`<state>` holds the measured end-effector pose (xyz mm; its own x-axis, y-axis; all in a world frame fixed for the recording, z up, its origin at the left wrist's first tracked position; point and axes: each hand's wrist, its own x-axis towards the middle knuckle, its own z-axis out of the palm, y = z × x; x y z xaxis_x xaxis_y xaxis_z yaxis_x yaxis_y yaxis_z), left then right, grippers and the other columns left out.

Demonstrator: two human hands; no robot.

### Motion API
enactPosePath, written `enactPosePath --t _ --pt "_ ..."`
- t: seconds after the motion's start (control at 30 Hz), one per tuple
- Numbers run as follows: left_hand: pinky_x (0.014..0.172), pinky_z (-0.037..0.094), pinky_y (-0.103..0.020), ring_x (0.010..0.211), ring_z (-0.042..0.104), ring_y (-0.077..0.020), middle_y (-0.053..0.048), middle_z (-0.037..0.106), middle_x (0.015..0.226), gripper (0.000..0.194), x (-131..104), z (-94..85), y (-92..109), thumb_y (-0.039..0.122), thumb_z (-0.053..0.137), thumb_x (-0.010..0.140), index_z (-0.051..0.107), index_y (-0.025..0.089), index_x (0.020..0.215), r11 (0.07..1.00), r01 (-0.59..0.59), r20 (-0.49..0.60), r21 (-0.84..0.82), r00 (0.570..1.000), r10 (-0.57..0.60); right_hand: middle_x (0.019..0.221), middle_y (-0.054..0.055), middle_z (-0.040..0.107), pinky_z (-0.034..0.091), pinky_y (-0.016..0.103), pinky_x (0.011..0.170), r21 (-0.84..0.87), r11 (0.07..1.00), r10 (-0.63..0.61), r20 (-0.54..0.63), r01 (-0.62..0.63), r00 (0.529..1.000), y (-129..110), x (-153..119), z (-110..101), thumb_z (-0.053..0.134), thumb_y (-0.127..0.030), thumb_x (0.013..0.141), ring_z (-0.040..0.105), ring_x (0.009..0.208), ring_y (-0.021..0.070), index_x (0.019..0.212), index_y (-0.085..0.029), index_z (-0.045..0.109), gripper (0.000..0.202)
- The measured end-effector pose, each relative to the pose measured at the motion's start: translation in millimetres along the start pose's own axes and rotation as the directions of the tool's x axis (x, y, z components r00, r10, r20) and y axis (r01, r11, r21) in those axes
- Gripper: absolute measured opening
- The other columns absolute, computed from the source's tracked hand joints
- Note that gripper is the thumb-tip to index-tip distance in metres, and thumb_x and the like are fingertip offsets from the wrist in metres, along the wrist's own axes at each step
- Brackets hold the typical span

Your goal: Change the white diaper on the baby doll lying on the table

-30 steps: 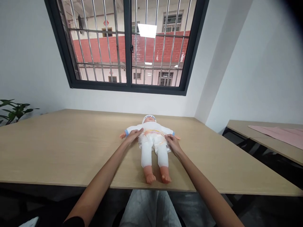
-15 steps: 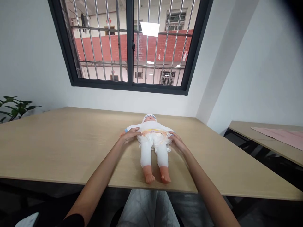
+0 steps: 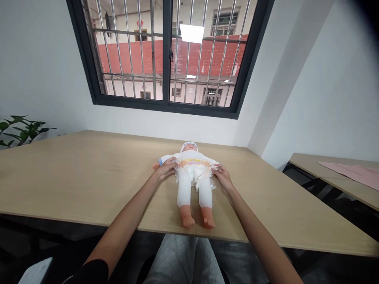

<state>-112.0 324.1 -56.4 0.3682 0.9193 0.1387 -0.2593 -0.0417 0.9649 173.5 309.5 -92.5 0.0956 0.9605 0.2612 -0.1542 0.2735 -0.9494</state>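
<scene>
A baby doll in white clothes and a white printed cap lies on its back, its bare feet toward the table's front edge. Around its hips is a white diaper with an orange and yellow band at the waist. On the doll's left-hand side in view, my left hand pinches the diaper's edge near the waist. At the opposite side my right hand has its fingers closed on the other edge of the diaper, close to the doll's sleeve.
The doll rests on a wide wooden table below a barred window. A leafy plant stands at the far left. To the right, a second table bears a pink cloth.
Both hands remain at the diaper's sides, and its edges look pulled slightly outward and up. The whole view has shifted a little.
</scene>
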Motion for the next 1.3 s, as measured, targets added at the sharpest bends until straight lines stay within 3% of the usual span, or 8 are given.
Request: enactPosePath --t 0.5,0.6,0.7,0.8,0.87,1.0,1.17,1.3 --pt "0.056 0.044 -0.024 0.061 0.054 -0.0118 0.002 0.055 0.067 0.036 4.5 -2.2 -10.6 0.026 0.073 0.052 0.05 0.019 0.079 0.999 0.026 -0.214 0.038 0.977 -0.017 0.091 0.005 0.062 0.052 0.028 0.061 -0.171 0.985 0.013 -0.017 -0.015 1.0 23.9 5.3 -1.3 0.073 -0.047 0.06 0.059 0.068 0.0147 0.097 -0.02 0.054 0.05" --pt "0.062 0.043 -0.025 0.068 0.053 -0.0144 0.001 0.053 0.07 0.028 2.7 1.7 2.2 0.025 0.067 0.059 0.05 0.019 0.081 0.99 -0.055 -0.379 0.126 0.92 0.1 0.089 0.006 0.063 0.053 0.028 0.061 -0.134 0.985 0.102 -0.057 -0.109 0.993 17.2 10.0 -13.1 0.075 -0.044 0.06 0.061 0.075 0.0168 0.098 -0.02 0.056 0.049" --pt "0.079 0.04 -0.027 0.089 0.051 -0.0183 -0.001 0.056 0.086 0.022 -3.2 19.0 18.8 0.026 0.062 0.067 0.053 0.022 0.087 0.919 -0.231 -0.487 0.318 0.792 0.368 0.083 0.006 0.065 0.05 0.024 0.054 -0.196 0.958 0.218 0.022 -0.21 0.976 6.1 11.2 -27.6 0.078 -0.04 0.058 0.06 0.065 0.014 0.088 -0.018 0.06 0.041" --pt "0.092 0.033 -0.033 0.096 0.048 -0.0237 -0.005 0.059 0.091 0.015 -11.0 51.7 29.2 0.03 0.06 0.072 0.061 0.022 0.085 0.692 -0.4 -0.239 0.601 0.736 0.633 0.075 0.006 0.065 0.048 0.022 0.05 -0.307 0.899 0.401 0.286 -0.313 0.87 -7.7 5.3 -37.4 0.079 -0.038 0.058 0.058 0.056 0.0116 0.091 -0.016 0.062 0.043" --pt "0.095 0.029 -0.037 0.095 0.049 -0.0253 -0.006 0.062 0.088 0.012 -12.2 76.3 28.8 0.032 0.059 0.075 0.064 0.022 0.081 0.556 -0.48 0.08 0.678 0.801 0.593 0.072 0.005 0.065 0.046 0.021 0.046 -0.39 0.864 0.468 0.384 -0.32 0.795 -16.1 -0.9 -38.6 0.079 -0.037 0.057 0.057 0.054 0.0114 0.101 -0.017 0.061 0.052" --pt "0.095 0.026 -0.041 0.096 0.05 -0.0258 -0.008 0.063 0.092 0.02 1.1 111.9 13.3 0.034 0.052 0.082 0.067 0.023 0.089 0.265 -0.596 0.454 0.758 0.774 0.441 0.064 0.0 0.063 0.035 0.017 0.037 -0.512 0.836 0.457 0.451 -0.197 0.766 -25.2 -9.4 -32.6 0.079 -0.034 0.056 0.052 0.047 0.01 0.116 -0.022 0.054 0.067" --pt "0.098 0.026 -0.045 0.101 0.05 -0.025 -0.009 0.064 0.089 0.03 20.6 118.9 -17.7 0.039 0.043 0.088 0.067 0.021 0.082 -0.184 -0.479 0.513 0.858 0.783 0.351 0.066 -0.002 0.061 0.038 0.019 0.043 -0.429 0.886 0.342 0.342 -0.178 0.875 -22.0 -2.9 -30.1 0.07 -0.028 0.061 0.05 0.049 0.0088 0.11 -0.019 0.054 0.053" --pt "0.103 0.024 -0.046 0.112 0.046 -0.023 -0.004 0.063 0.101 0.035 21.1 113.8 -32.6 0.04 0.035 0.091 0.066 0.023 0.092 -0.341 -0.396 0.51 0.853 0.772 0.379 0.079 -0.001 0.062 0.046 0.022 0.057 -0.183 0.969 0.196 0.161 -0.166 0.967 -16.7 5.9 -30.7 0.061 -0.022 0.061 0.057 0.064 0.0122 0.097 -0.017 0.055 0.038"
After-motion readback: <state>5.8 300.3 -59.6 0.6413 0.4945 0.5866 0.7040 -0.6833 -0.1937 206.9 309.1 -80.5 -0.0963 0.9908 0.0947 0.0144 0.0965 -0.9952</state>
